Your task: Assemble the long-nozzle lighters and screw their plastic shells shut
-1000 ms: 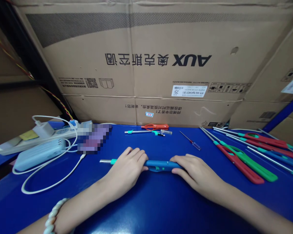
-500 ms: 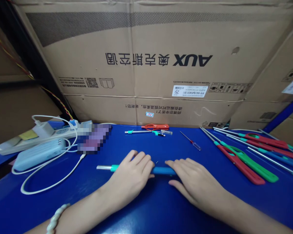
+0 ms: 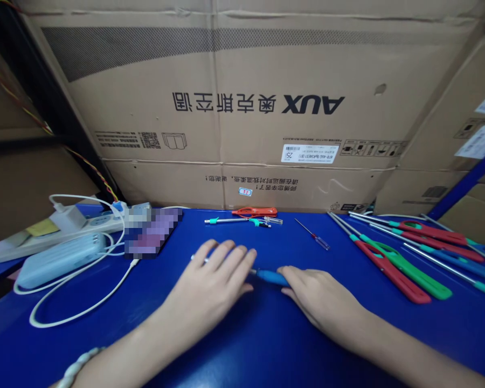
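A blue long-necked gas lighter (image 3: 271, 277) lies crosswise between my hands, low over the blue table. My left hand (image 3: 216, 275) is closed around its metal tube, and the bright tip shows beyond the index finger. My right hand (image 3: 321, 296) grips the handle end, thumb and fingers pressed round it. The palms hide much of the lighter. Behind my hands lie an orange lighter casing (image 3: 255, 212), a loose metal lighter tube with a green piece (image 3: 230, 221) and a small clear part (image 3: 273, 220). A small screwdriver (image 3: 318, 240) with a clear handle rests to their right.
Several long-necked lighters, among them a red one (image 3: 400, 275) and a green one (image 3: 426, 274), lie at the right. On the left are a power strip (image 3: 44, 237), a light-blue power bank (image 3: 60, 261), a phone (image 3: 157, 231) and white cables. A cardboard box (image 3: 234, 64) stands behind.
My left hand has slid from the blue handle toward the tube, baring a stretch between the hands. The lighter now tilts slightly down to the right. The view has shifted a little.
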